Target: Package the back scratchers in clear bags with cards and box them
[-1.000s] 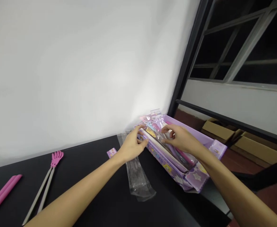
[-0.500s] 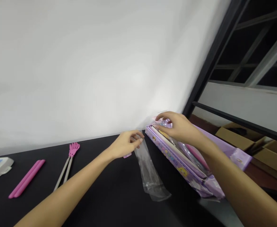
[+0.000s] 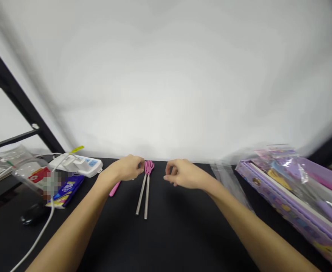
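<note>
Two back scratchers [image 3: 145, 189] with pink hand-shaped heads and silver rods lie on the black table, their heads together against the wall. My left hand [image 3: 127, 168] hovers just left of the heads, fingers loosely curled, holding nothing I can see. Beneath it, the end of a pink handle [image 3: 115, 188] shows; the rest is covered. To the right of the heads, my right hand [image 3: 184, 173] is empty, with its thumb apart from bent fingers. A clear plastic sleeve [image 3: 230, 183] lies beyond my right forearm, partly hidden.
At the right stands an open purple box [image 3: 290, 215] filled with plastic-wrapped items. On the left are a white power strip [image 3: 92, 166] with chargers, a purple snack packet [image 3: 69, 189], a clear cup [image 3: 31, 172], a black mouse [image 3: 34, 214] and a white cable [image 3: 45, 224].
The view has swung left. My left hand has let go of the clear sleeve and moved to the pink handles. My right hand has left the purple box and come near the back scratchers.
</note>
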{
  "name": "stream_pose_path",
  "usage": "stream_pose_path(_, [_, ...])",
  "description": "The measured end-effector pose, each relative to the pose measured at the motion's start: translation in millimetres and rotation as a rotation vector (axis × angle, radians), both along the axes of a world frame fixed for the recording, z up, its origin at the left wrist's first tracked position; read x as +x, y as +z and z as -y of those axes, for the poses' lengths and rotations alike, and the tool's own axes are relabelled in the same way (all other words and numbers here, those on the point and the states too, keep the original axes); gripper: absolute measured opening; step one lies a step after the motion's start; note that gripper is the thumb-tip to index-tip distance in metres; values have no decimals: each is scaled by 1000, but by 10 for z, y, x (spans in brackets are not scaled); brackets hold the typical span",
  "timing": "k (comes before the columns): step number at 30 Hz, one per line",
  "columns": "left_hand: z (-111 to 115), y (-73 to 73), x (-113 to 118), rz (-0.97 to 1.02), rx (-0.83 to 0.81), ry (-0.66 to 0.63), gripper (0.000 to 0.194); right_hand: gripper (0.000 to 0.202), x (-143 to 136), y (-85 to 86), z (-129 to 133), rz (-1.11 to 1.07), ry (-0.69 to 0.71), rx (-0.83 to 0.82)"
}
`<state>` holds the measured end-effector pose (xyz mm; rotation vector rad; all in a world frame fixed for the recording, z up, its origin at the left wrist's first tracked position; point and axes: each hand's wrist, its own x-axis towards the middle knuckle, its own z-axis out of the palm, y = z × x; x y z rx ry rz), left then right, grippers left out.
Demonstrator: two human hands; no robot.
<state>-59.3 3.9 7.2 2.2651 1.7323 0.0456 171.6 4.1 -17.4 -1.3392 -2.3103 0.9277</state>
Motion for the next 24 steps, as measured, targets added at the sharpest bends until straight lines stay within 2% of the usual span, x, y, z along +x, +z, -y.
stream_pose_path(3, [-11,-19,-233,-146,-16,129,26,19,-327,-205,59,-19,35,-77])
stream_pose_path(6, [-20,-21,-350,-211,-102,205,34,28,-533,-344,132,-22,-7,-89])
stream_pose_path(10, [-42,-50,-324,-254,-209,252,17,30,-607,-370,182,66,-99,-62])
stream_pose_path(14, [-45,-100,-141,-274,-195,230,13,36,-514,-280,159,221,-179,42])
stream_pose_path(16, [-13,-107,-21,-277,-170,213,21,43,-411,-238,132,228,-198,-4])
stream_pose_path(20, [84,-67,166,-252,-158,170,35,51,-113,-178,98,46,-166,-202])
stream_pose_path(24, [101,-24,171,-160,-265,88,45,31,194,-100,113,-169,-189,-234])
